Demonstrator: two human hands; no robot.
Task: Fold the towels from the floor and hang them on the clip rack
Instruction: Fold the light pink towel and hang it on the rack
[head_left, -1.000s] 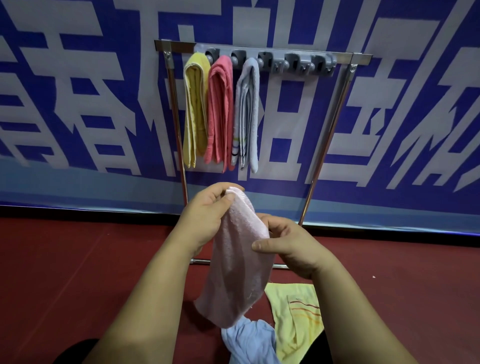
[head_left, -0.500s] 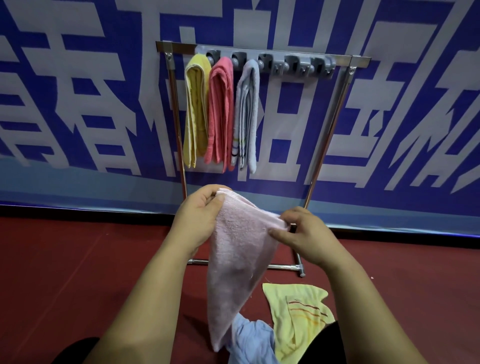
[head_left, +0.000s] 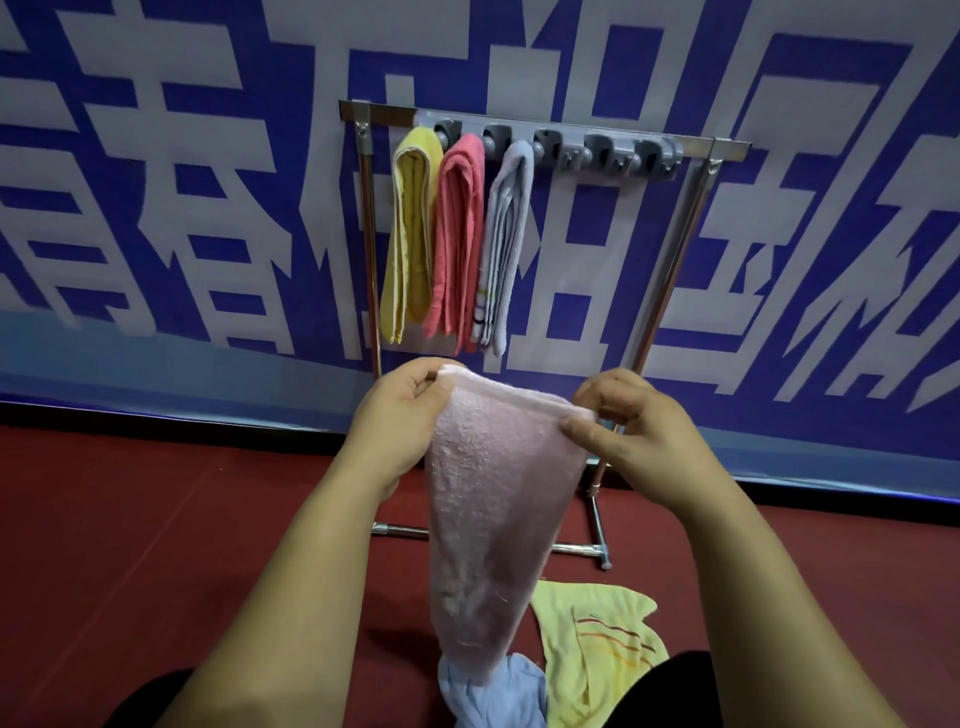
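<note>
A pale pink towel (head_left: 493, 499) hangs in front of me, its top edge stretched between both hands. My left hand (head_left: 400, 415) pinches the left corner and my right hand (head_left: 628, 431) pinches the right corner. The towel narrows downward to a point. Behind it stands the clip rack (head_left: 608, 153), a grey bar of clips on a metal frame. A folded yellow towel (head_left: 410, 234), a folded coral towel (head_left: 457, 239) and a folded white towel (head_left: 506, 244) hang from its left clips. On the floor lie a light blue towel (head_left: 493, 696) and a pale yellow towel (head_left: 597, 644).
The rack's metal legs (head_left: 670, 291) and base bar (head_left: 576, 546) stand on a dark red floor (head_left: 156, 519). A blue and white banner (head_left: 182, 182) covers the wall behind. Several clips on the rack's right side hold nothing.
My right hand slid rightward along the top edge, away from the left hand. The bunched pink towel has spread wider and hangs longer.
</note>
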